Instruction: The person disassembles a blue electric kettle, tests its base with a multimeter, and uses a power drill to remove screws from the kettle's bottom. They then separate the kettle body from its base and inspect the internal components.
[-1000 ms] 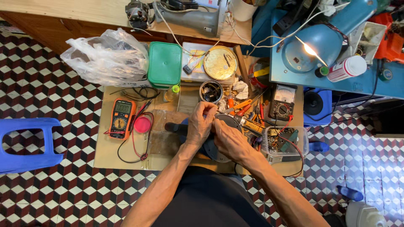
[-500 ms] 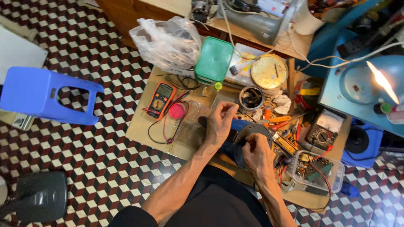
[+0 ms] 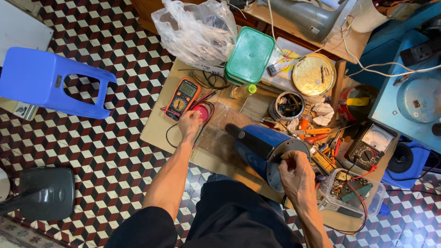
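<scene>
Blue motor housing [image 3: 262,148] lies mid-frame on the low board [image 3: 158,124], long axis running upper left to lower right; right hand on it, left hand off it.

Housing: dark shaft end points up-left toward centre frame, open flanged face points down-right; right hand [image 3: 297,177] sits at that flange rim, fingers [image 3: 285,160] curled closed and pinching at the rim or something small there; cannot tell which; left hand [image 3: 189,125] is left of centre, well apart from the housing, fingers bent down onto the pink round thing [image 3: 201,111] among the wires, grip not fully visible; orange multimeter [image 3: 182,98] just up-left of that hand, near but not touching; right hand is clearly the nearer one to the housing.
</scene>
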Available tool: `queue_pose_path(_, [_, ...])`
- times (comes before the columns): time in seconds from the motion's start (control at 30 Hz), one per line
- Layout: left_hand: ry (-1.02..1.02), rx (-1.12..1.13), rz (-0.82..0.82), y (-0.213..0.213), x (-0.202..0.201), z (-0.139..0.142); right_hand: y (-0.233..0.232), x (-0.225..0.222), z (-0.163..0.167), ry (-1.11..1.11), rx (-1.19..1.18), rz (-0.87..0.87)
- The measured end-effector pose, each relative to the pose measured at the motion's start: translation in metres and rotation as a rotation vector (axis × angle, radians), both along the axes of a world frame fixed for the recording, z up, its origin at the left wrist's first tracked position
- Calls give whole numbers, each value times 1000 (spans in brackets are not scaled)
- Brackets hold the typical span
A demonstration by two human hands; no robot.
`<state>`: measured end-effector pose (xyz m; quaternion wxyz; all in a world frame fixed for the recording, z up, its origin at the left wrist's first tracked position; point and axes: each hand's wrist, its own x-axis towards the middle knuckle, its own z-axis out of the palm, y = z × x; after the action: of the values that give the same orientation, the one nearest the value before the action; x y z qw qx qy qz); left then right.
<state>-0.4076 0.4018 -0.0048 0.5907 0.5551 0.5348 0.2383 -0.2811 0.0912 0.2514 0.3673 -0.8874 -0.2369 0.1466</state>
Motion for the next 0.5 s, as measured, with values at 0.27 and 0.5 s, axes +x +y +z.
queue_pose_path(0.27, [224,-76,197,-23,-18,-7,0,-6,2,17,12,-16])
queue_pose_path(0.5, [528,369,-6,-12,-14,-23,-4,-14,6,63,-48,-64])
